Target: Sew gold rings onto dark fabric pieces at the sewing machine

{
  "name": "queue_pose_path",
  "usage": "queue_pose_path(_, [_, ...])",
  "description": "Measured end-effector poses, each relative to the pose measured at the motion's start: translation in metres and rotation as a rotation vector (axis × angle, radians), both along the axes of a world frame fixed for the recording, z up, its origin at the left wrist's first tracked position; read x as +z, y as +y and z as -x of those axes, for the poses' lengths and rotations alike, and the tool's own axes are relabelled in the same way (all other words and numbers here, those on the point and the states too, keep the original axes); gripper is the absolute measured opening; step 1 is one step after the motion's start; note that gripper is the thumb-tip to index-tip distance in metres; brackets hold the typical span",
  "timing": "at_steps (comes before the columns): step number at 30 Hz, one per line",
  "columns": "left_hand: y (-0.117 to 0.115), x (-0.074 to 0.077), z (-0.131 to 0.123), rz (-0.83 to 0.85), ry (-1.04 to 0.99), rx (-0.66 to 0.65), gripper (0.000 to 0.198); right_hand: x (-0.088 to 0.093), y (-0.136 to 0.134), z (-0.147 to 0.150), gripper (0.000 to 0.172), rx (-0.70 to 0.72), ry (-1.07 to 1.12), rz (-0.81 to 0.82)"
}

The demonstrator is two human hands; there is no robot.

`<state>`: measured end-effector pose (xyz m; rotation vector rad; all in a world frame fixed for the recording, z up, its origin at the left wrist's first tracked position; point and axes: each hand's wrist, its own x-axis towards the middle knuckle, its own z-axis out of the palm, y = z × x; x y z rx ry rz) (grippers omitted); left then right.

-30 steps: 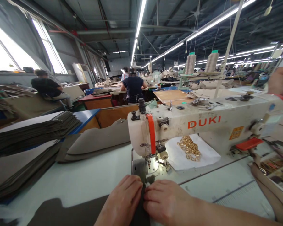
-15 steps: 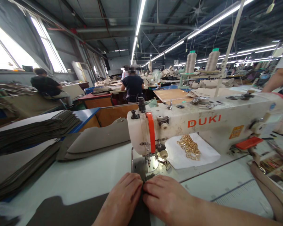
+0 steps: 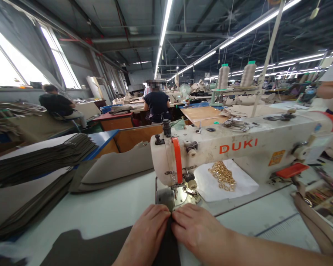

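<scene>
A dark grey fabric panel [image 3: 100, 245] lies flat on the pale table, its near part running beneath my wrists. My left hand [image 3: 152, 225] is closed at the panel's edge, fingertips pinched together. Close beside it, my right hand [image 3: 192, 225] pinches at the same edge, the two sets of fingertips almost touching. Just beyond them are the needle and presser foot of the white sewing machine [image 3: 238, 138]. The fingers hide whatever small piece may be between them.
Gold metal rings [image 3: 222, 175] lie on white paper [image 3: 244, 186] under the machine arm. Stacks of grey panels [image 3: 50, 159] stand at left. A box of metal fittings [image 3: 322, 199] and a strap [image 3: 319, 225] are at right. Other people sit or stand farther off.
Both hands stay pinched at the panel's edge, having shifted very slightly. The camera view has moved a little. The person at far right has changed arm position.
</scene>
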<state>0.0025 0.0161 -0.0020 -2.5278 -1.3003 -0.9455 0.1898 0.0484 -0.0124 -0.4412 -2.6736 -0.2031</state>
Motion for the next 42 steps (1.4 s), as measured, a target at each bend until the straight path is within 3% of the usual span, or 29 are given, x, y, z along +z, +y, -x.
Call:
queue_pose_path(11, [0.045, -0.004, -0.008, -0.141, 0.029, -0.011, 0.032, 0.006, 0.034, -0.01, 0.005, -0.05, -0.018, 0.017])
queue_pose_path(29, [0.051, -0.001, -0.009, -0.148, -0.032, 0.005, 0.033, 0.004, 0.04, -0.008, 0.005, -0.062, -0.044, 0.051])
queue_pose_path(42, [0.049, -0.002, -0.009, -0.04, -0.076, 0.004, 0.021, 0.002, 0.037, -0.005, 0.002, -0.088, -0.035, 0.086])
